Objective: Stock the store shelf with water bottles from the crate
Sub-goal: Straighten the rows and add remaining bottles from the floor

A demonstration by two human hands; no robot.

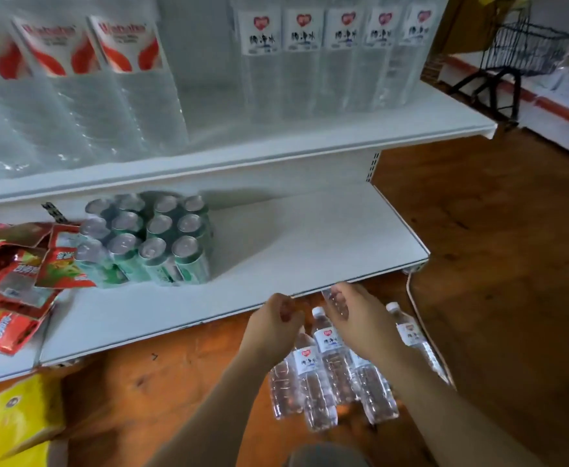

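Several small clear water bottles (330, 362) with white labels stand in a cluster on the wooden floor, just below the front edge of the lower white shelf (310, 237). My left hand (273, 325) curls over the top of one bottle (305, 369) at the cluster's left. My right hand (360, 318) grips another bottle (335, 303), whose clear body shows between thumb and fingers near the shelf edge. One more bottle (414, 338) stands apart to the right. No crate is in view.
A shrink-wrapped pack of green cans (148, 237) sits on the lower shelf, with red snack packets (13, 271) to its left. Large water bottles (327, 62) fill the upper shelf. Yellow packs (24, 412) lie at bottom left. A wire trolley (525, 45) stands far right.
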